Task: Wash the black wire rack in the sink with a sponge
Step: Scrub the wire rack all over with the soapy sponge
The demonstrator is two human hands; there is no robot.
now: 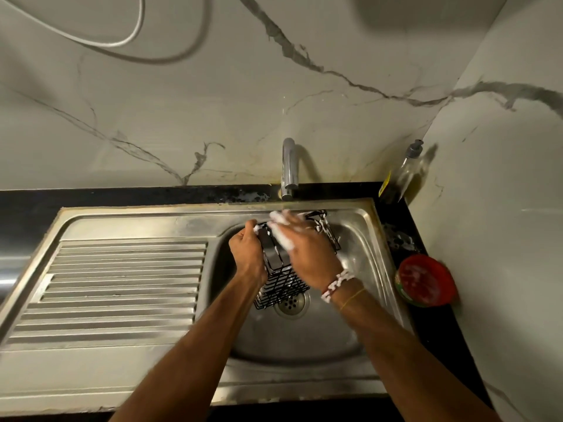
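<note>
The black wire rack [281,289] is tilted inside the steel sink [304,336], its lower end near the drain [292,303]. My left hand [248,252] grips the rack's left side. My right hand [307,251] lies over the rack's upper part, blurred and covered in white foam. A foamy white lump shows at its fingertips; I cannot tell whether it is the sponge. Foam also clings to the rack's far wires [320,222].
A chrome tap [288,169] stands behind the basin. A ribbed draining board [122,287] lies to the left. A pump soap bottle [406,172] stands in the back right corner. A red tub [426,280] with foam sits on the black counter at right.
</note>
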